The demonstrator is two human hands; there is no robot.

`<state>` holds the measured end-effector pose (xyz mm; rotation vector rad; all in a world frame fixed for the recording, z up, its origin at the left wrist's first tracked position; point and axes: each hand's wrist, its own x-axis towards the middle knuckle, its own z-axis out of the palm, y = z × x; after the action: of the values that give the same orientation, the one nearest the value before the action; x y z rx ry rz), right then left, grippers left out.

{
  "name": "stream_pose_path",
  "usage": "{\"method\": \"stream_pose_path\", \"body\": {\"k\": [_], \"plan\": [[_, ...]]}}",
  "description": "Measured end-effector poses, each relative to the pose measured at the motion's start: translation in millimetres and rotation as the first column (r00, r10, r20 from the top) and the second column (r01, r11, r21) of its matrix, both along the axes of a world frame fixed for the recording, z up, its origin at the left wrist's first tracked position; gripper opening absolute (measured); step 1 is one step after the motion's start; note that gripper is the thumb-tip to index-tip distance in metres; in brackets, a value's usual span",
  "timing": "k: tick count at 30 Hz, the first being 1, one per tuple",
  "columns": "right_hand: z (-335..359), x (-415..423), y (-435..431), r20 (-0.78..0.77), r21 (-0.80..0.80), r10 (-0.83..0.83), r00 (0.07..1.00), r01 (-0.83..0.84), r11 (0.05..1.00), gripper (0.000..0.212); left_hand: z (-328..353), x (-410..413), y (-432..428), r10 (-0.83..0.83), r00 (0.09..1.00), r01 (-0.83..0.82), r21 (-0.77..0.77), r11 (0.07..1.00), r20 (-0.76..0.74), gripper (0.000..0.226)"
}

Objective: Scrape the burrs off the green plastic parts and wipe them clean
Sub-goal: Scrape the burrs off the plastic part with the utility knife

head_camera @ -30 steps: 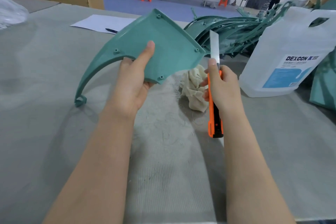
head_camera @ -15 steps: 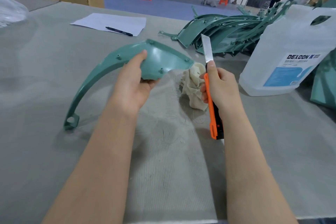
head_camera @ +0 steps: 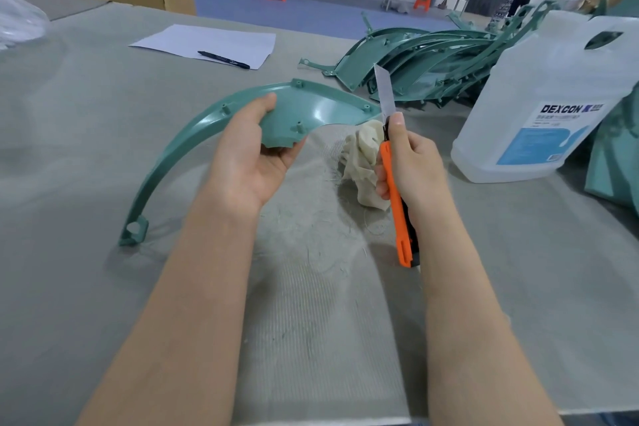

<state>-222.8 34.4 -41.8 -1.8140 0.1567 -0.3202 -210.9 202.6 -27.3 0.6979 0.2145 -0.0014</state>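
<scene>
while left hand (head_camera: 247, 162) fingers pinch green part (head_camera: 321, 111), knife (head_camera: 394, 162) apart.

Left hand (head_camera: 247, 162) grips the green part (head_camera: 311, 109); right hand (head_camera: 413, 162) holds the orange knife (head_camera: 397, 204) blade-up beside it

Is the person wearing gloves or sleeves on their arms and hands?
No. The left hand and the right hand are both bare, with no gloves. Both forearms are bare too, right down to the bottom edge of the picture, so no sleeves show. I can see no watch, bracelet or ring. The fingernails look short and plain.
</scene>
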Motion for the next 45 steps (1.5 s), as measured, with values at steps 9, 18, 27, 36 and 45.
{"method": "stream_pose_path", "body": {"k": [9,18,27,36,45], "plan": [[4.0,-3.7,6.0,0.002,0.118,0.069,0.998,-0.068,0.991,0.051,-0.6,2.2,3.1,-0.025,1.000,0.025,-0.016,1.000,-0.003,0.008],[6.9,-7.1,9.4,-0.007,0.133,0.127,0.992,-0.125,0.983,0.056,0.1,1.9,4.3,-0.026,1.000,0.026,-0.057,0.998,0.013,0.008],[6.5,-6.9,6.8,0.014,0.136,0.122,0.992,-0.123,0.983,0.055,-1.3,2.8,5.1,-0.029,1.000,0.029,-0.031,0.999,0.009,0.011],[5.2,-6.8,9.8,0.002,0.125,0.154,0.988,-0.153,0.980,0.056,-1.0,2.6,5.8,-0.039,0.999,0.040,-0.022,0.999,0.023,0.009],[1.0,-13.0,29.4,0.018,-0.012,0.324,0.946,-0.324,0.946,0.048,-3.1,2.8,3.4,-0.001,0.999,0.001,-0.002,1.000,0.053,0.010]]}}
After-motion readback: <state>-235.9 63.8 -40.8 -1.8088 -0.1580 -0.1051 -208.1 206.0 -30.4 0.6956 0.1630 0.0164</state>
